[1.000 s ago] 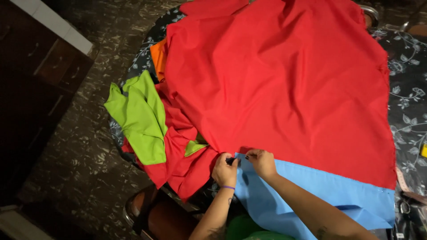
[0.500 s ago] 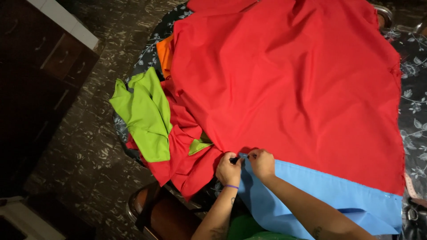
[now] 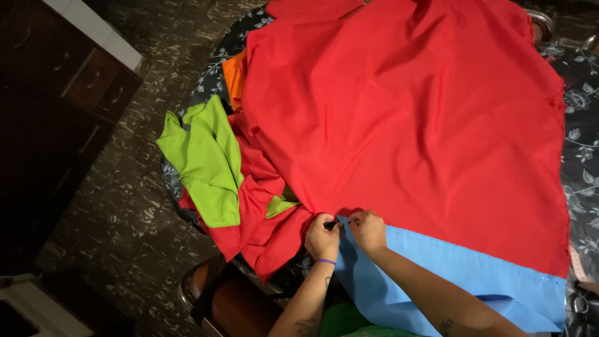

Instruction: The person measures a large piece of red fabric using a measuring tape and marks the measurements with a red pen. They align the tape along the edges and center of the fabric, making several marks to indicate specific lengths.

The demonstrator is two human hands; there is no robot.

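At the tabletop's near edge the left hand (image 3: 322, 237) and right hand (image 3: 368, 229) pinch the red cloth (image 3: 405, 125) onto the blue cloth (image 3: 437, 281); seemingly aligning edges; next needs a steady hold

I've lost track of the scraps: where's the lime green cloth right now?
In the head view the lime green cloth lies left of the big red fabric, draped over the table's left edge, up and left of the left hand.

The large red cloth sheet (image 3: 405, 125) runs off the top edge and hides most of the floral-covered counter (image 3: 583, 162). The light blue cloth panel (image 3: 437, 281) is cut off at the bottom edge. Fingers (image 3: 337, 223) of both hands bunch together, concealing a small dark object.
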